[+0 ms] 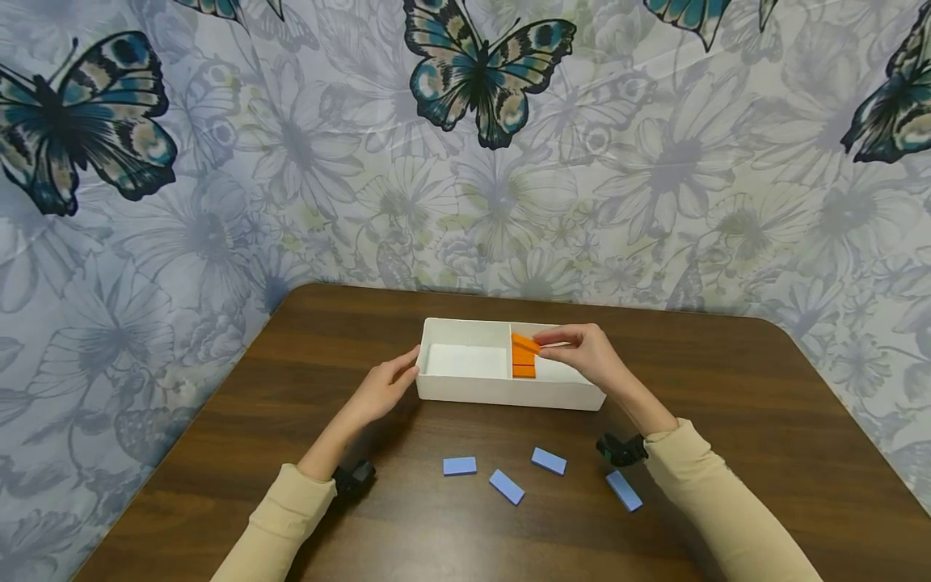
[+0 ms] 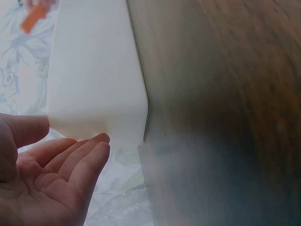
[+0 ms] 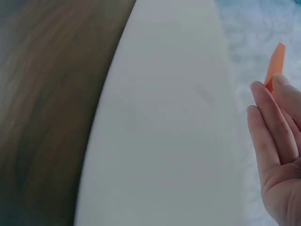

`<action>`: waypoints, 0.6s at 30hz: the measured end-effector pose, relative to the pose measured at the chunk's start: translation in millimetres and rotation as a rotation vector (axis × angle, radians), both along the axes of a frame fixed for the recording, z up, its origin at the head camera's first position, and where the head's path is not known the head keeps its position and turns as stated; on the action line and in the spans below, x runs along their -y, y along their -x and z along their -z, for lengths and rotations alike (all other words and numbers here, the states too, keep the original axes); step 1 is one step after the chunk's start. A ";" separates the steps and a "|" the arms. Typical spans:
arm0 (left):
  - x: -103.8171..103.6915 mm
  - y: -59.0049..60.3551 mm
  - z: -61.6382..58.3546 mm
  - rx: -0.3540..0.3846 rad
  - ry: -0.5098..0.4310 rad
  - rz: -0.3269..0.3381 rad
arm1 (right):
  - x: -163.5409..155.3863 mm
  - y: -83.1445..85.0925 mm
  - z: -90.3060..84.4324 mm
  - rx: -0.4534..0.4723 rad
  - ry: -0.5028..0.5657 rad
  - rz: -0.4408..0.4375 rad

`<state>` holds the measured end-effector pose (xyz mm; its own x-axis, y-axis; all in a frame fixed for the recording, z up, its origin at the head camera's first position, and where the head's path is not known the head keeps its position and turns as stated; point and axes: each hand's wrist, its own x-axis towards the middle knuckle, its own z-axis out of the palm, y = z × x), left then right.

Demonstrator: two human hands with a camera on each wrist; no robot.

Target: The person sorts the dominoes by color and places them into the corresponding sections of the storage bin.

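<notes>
A white two-compartment box [image 1: 465,391] sits near the back of the table. My left hand [image 1: 381,390] touches its left end, thumb by the rim and fingers fairly straight against the end wall, as the left wrist view shows of the fingers [image 2: 89,157]. Over the right compartment, my right hand [image 1: 587,353] pinches an orange block [image 1: 527,343] between thumb and fingertips. That block [image 3: 276,63] sticks up beyond the fingers in the right wrist view. Below it, other orange blocks [image 1: 524,371] lie inside the right compartment along the divider [image 1: 511,352].
Several blue blocks lie loose in front of the box: one at left [image 1: 460,466], one in the middle [image 1: 507,487], another nearer the box [image 1: 549,461], and one by the right wrist [image 1: 624,491]. A butterfly-patterned cloth [image 1: 349,202] hangs behind the brown table [image 1: 349,323].
</notes>
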<state>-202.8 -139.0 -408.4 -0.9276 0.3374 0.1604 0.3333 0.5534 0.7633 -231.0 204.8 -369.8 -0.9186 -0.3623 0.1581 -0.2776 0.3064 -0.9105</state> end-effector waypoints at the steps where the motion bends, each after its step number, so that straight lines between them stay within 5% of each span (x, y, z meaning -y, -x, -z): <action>1: 0.0 -0.4 -0.5 0.001 0.002 -0.003 | -4.0 2.5 2.1 0.006 -0.017 0.008; 8: -0.5 -1.2 0.1 0.004 0.005 -0.004 | -15.2 11.6 16.2 -0.018 -0.149 0.025; 18: 0.0 -1.2 -0.8 0.005 0.007 -0.013 | -9.6 19.5 24.9 -0.032 -0.315 -0.065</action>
